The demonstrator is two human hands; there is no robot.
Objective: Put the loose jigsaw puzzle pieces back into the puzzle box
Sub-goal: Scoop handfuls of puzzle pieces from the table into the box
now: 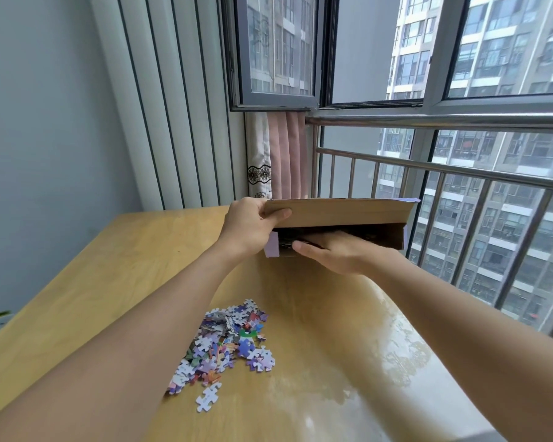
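The pile of puzzle pieces (224, 342) lies on the surface (77, 282) well nearer the person than the box (339, 228), whose flap the left hand (249, 228) pinches up while the right hand (336, 253), fingers straight, reaches inside.

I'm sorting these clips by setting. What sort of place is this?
Probably a room in a high-rise flat: a wooden table stands by a window with a metal guard railing, a pink curtain hangs in the corner, and apartment blocks fill the view outside.
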